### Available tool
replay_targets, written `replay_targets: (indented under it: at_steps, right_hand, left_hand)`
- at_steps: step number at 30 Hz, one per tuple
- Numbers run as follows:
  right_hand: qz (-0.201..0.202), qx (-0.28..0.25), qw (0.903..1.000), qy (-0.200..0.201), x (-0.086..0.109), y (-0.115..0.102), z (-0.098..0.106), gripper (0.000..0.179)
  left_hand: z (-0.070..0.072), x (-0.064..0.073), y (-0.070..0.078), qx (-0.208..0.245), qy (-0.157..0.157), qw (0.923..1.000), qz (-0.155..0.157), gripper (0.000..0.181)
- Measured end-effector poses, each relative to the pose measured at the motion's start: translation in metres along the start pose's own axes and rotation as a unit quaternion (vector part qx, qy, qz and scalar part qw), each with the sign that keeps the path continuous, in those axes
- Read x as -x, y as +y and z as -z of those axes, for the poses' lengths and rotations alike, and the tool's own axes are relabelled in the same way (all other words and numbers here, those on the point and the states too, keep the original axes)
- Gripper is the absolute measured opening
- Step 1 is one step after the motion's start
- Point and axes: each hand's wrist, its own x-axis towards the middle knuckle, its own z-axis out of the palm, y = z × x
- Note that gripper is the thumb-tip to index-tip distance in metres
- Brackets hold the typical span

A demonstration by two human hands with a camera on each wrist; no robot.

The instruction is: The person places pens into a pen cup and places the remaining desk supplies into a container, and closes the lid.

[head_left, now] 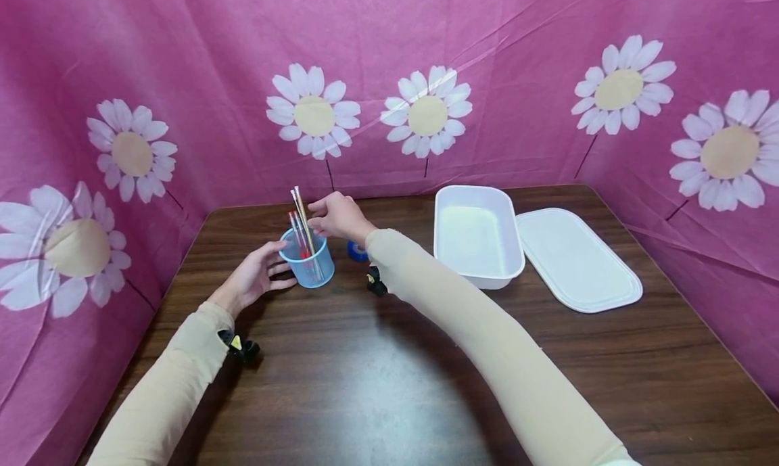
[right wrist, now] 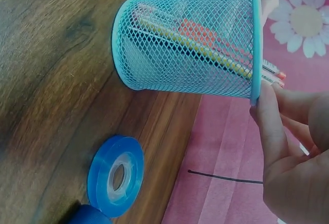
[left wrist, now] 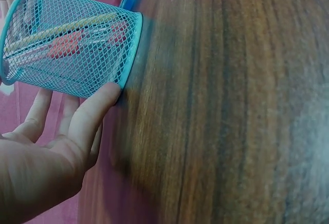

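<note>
A light-blue mesh pen cup (head_left: 313, 270) stands upright on the table. Inside are clear pens with red parts (head_left: 297, 229) and slim gold sticks with pale tops (head_left: 300, 202), all leaning toward the left. My left hand (head_left: 255, 276) is at the cup's left side, fingers spread; in the left wrist view one fingertip is at the base rim. From the right, my right hand (head_left: 337, 217) reaches over the cup, thumb (right wrist: 270, 118) right at the upper rim and fingertips beside the gold sticks. I cannot tell whether it pinches one.
Right behind the cup lies a blue tape roll (right wrist: 115, 175), partly covered by the right hand in the head view. A white plastic box (head_left: 477, 233) stands farther right, its flat white lid (head_left: 581, 260) beside it. Pink flowered cloth (head_left: 377, 47) hangs round the wooden table (head_left: 377, 385).
</note>
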Motion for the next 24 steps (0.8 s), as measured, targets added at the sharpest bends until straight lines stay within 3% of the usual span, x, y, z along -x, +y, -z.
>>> replay_targets:
  at_steps: [12,18,22,24]
  right_hand:
    - [-0.005,-0.033,0.9994,0.005,0.0,0.004,0.0,0.034]
    - [0.009,-0.06,0.9981,-0.011,-0.001,0.004,0.003,0.033]
    - [0.027,-0.072,0.9963,-0.038,0.0,0.002,0.009,0.039]
    - [0.037,-0.068,0.9956,-0.053,0.002,0.0,0.015,0.041]
  left_hand:
    - [0.0,0.0,-0.001,0.005,0.0,1.0,-0.002,0.036]
    - [-0.001,0.002,0.004,0.019,-0.005,0.9998,-0.005,0.024]
    - [-0.003,0.006,0.012,0.002,0.012,0.9997,-0.022,0.022]
    - [-0.006,0.01,0.018,-0.017,0.029,0.9988,-0.035,0.029]
